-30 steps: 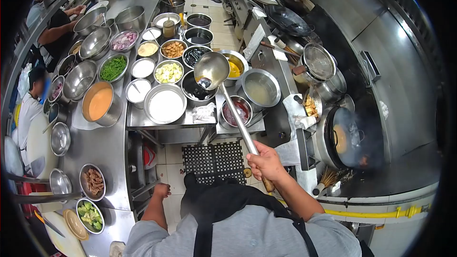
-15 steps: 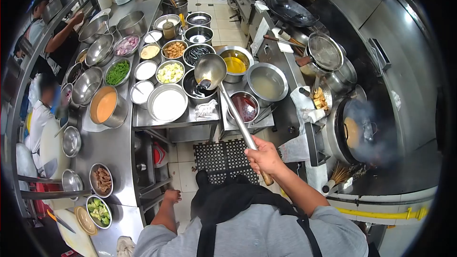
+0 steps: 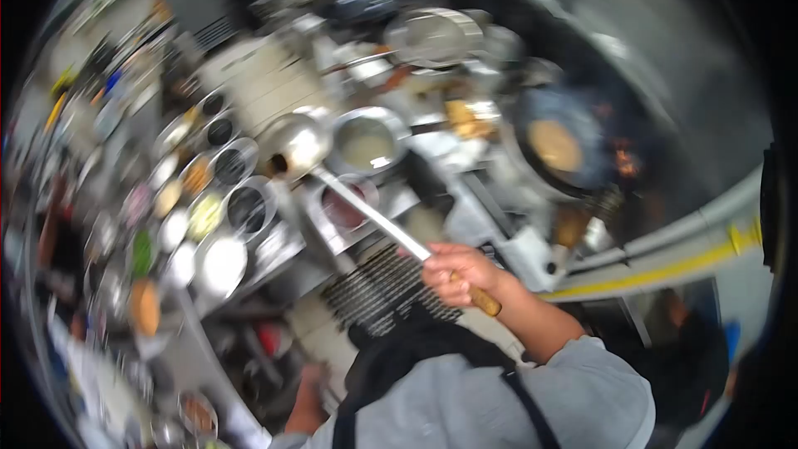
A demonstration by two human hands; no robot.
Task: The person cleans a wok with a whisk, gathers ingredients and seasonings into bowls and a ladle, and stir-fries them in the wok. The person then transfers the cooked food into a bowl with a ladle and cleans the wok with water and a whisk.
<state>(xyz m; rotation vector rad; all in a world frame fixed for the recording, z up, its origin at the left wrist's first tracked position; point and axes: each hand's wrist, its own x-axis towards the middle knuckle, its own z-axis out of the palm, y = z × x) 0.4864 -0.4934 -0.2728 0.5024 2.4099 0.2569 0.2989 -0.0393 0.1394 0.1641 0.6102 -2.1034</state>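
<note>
My right hand (image 3: 459, 273) is wrapped round the handle of a long metal ladle (image 3: 378, 218) with a wooden end. The ladle's bowl hangs to the upper left, over the near side of a wide metal pot of cloudy liquid (image 3: 366, 143), with something dark in it. Below the handle is a pot of dark red liquid (image 3: 349, 199). My left hand (image 3: 309, 382) hangs low beside my body, its fingers smeared by motion. To the right, a dark smoking wok (image 3: 517, 160) holds a flat tan piece of food (image 3: 555, 146).
Blurred bowls and pots of ingredients crowd the left, among them a white-filled pot (image 3: 221, 266) and an orange-filled pot (image 3: 145, 306). A strainer (image 3: 436, 37) rests near the stove. A yellow pipe (image 3: 648, 276) runs along the right. Another person (image 3: 694, 357) shows at the lower right.
The view has swung to the right and blurred, so the counters sit further left and the wok nearer the middle. The ladle stays in my right hand. A person has come into view.
</note>
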